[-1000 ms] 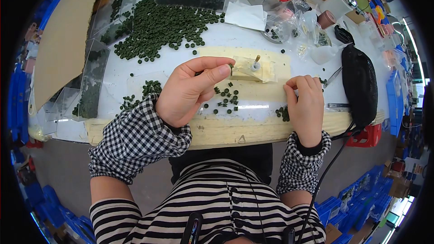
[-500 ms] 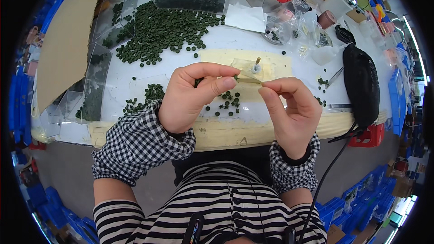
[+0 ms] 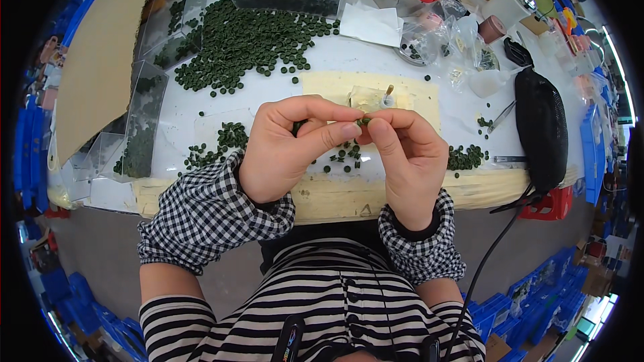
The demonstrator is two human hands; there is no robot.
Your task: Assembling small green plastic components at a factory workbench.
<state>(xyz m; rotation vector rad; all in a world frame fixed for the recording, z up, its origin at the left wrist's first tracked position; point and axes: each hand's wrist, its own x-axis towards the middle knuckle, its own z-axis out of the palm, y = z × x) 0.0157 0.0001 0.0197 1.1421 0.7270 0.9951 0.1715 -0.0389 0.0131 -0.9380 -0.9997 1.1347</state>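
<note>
A big pile of green discs (image 3: pixel 248 43) lies at the upper left. In the middle, the left hand (image 3: pixel 285 151) and right hand (image 3: pixel 406 157) meet, fingertips pinching one small green disc (image 3: pixel 363 121). A black pouch (image 3: pixel 540 127) lies at the right.

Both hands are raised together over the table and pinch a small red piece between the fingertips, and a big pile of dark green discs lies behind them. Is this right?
Not quite: the head view shows the small piece pinched between the left hand and the right hand is dark green, not red. The rest holds: both hands meet above the table, and the big pile of dark green discs lies behind them.
</note>
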